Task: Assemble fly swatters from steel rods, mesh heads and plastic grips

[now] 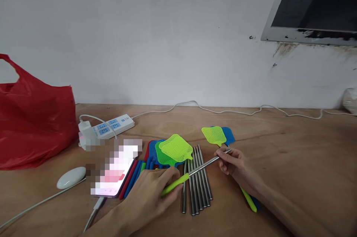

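My left hand [152,196] is closed around a lime-green plastic grip [175,184]. A steel rod [208,163] runs from that grip up to my right hand [233,162], whose fingertips pinch the rod's far end. Under the rod lie several loose steel rods [197,181] side by side on the wooden table [292,155]. Left of them is a pile of swatter heads [173,149], green on top of blue and red. Behind my right hand lie an assembled green swatter [214,135] and a blue one [228,135].
Coloured grips [133,181] lie beside a phone [114,173] on a cable. A white power strip [107,127], a white oval device [71,177] and a red plastic bag [33,125] fill the left side. A white cable [223,110] runs along the wall.
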Available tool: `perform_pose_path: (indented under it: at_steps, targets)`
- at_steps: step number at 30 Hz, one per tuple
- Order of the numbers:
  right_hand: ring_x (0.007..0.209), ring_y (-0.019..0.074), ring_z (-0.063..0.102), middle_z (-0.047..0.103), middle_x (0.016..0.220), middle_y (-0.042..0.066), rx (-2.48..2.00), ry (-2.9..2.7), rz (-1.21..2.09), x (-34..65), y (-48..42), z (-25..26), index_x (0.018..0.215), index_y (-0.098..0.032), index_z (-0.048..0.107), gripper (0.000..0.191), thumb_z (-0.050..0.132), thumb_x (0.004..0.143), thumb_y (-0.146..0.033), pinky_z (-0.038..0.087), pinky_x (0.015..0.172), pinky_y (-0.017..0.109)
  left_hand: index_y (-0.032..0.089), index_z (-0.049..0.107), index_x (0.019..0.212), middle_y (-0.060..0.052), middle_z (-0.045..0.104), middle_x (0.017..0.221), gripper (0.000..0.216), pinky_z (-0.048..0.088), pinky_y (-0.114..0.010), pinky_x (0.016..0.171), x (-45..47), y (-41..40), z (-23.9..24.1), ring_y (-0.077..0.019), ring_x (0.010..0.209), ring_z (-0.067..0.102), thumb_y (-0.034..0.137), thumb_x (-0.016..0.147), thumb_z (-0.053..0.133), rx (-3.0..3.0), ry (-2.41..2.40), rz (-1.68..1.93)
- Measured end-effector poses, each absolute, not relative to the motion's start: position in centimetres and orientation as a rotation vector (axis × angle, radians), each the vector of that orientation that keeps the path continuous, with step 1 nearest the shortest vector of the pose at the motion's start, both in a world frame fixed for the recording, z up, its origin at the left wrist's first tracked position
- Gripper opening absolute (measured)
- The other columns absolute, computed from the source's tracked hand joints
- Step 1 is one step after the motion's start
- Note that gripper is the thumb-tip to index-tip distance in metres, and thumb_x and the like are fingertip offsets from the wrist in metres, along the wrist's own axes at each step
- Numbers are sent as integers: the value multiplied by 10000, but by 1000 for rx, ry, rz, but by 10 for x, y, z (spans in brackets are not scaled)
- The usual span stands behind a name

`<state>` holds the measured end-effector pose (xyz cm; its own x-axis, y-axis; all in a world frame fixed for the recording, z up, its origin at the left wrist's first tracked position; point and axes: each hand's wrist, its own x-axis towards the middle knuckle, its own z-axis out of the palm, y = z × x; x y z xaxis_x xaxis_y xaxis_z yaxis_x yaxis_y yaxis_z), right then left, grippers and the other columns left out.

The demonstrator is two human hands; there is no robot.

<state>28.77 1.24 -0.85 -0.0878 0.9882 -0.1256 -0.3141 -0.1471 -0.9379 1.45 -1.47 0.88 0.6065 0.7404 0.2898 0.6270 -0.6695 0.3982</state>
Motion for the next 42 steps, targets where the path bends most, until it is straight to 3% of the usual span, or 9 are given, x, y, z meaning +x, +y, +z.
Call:
perform_pose_path:
  at_steps: [6,16,23,27,32,36,42]
  targets:
    - [471,79,538,684,606,9,-1059,-1307,1665,279,7,-15,816,-147,744,347,873,658,-427,409,444,192,218,563,866,36,592,684,130,282,-240,510,15,-15,5,-125,542,482,299,962,528,2543,1093,593]
    - [525,127,639,729,700,27,-849,-1289,1538,270,5,-18,905,-185,614,349,706,833,-514,478,449,209,218,562,952,47,492,696,121,325,-243,574,22,-20,15,-136,624,437,285,954,461,2190,1055,460]
    - [474,90,570,670,567,-1,-961,-1407,1524,272,3,-10,815,-154,743,315,798,752,-458,480,494,209,196,559,874,59,445,652,331,315,-237,562,24,-18,7,-121,606,403,493,982,463,1866,955,440]
    - [504,108,586,661,568,-2,-959,-1385,1495,268,-2,-7,794,-169,766,309,809,728,-468,479,500,222,185,564,801,50,432,660,422,306,-237,570,30,-19,13,-117,617,377,518,1004,404,1872,867,469]
    - [499,102,557,691,625,26,-970,-1180,1290,278,6,-11,772,-177,777,293,822,716,-461,441,459,205,200,483,732,76,387,566,461,283,-215,477,29,-20,17,-92,496,360,585,978,416,1746,848,481]
    - [506,79,515,663,645,7,-925,-838,1071,293,19,-10,724,-176,769,303,911,587,-406,421,447,181,220,440,733,103,372,481,479,214,-194,364,25,-18,10,-71,368,305,649,945,427,1631,890,409]
    - [498,69,503,665,718,6,-919,-791,1069,289,22,-10,783,-162,743,331,883,640,-425,394,392,171,213,479,782,93,386,535,441,274,-192,411,24,-18,8,-84,431,343,608,966,416,1632,889,417]
